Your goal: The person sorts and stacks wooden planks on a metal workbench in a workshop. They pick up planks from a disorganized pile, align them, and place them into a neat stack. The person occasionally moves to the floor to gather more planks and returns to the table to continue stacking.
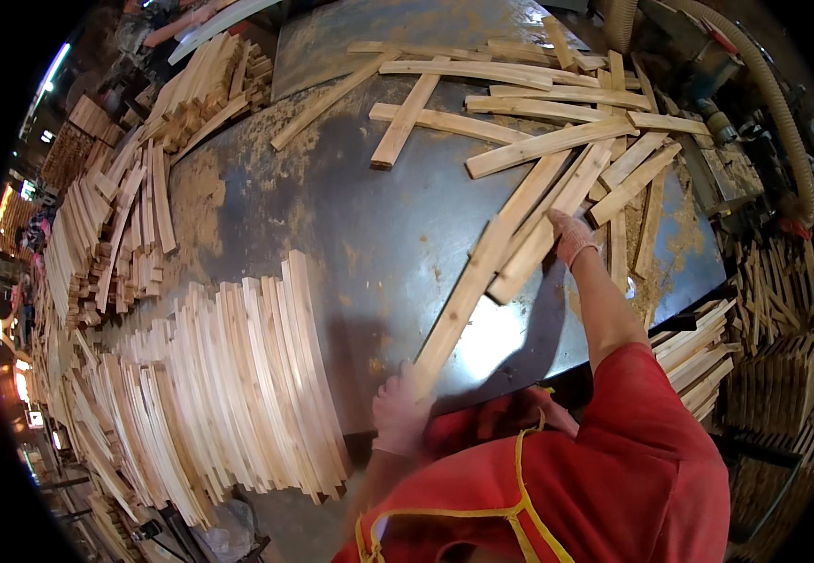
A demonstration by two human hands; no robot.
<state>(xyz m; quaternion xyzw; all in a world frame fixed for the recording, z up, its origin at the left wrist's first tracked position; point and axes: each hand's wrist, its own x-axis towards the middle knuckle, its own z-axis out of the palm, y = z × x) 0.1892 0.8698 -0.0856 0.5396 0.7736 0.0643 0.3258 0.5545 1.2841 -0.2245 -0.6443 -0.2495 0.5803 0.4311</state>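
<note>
Running along the far left, stacked wooden strips (97, 235) lie close together, and a thicker pile (205, 80) sits beyond them toward the upper left. Nearer the person, a row of pale strips (247, 375) lies side by side at the left end of the table (351, 235), neatly aligned; this part looks done. To the right of the row, the left hand (402, 413) is closed around the near end of a long strip (463, 300), which slants up and away over the metal surface; its fingers are a little blurred, but the grasp looks firm. Just beside that piece, a second strip (538, 249) lies at a similar slant, and the right hand (573, 236) rests at its right edge, partly open with fingertips on the wood; whether it is gripping, I cannot tell. Farther right and beyond, loose strips (637, 183) cross one another in a jumble, so a good many appear left to put in order. Past the table's right edge, more strips (693, 361) lie bundled lower down
</note>
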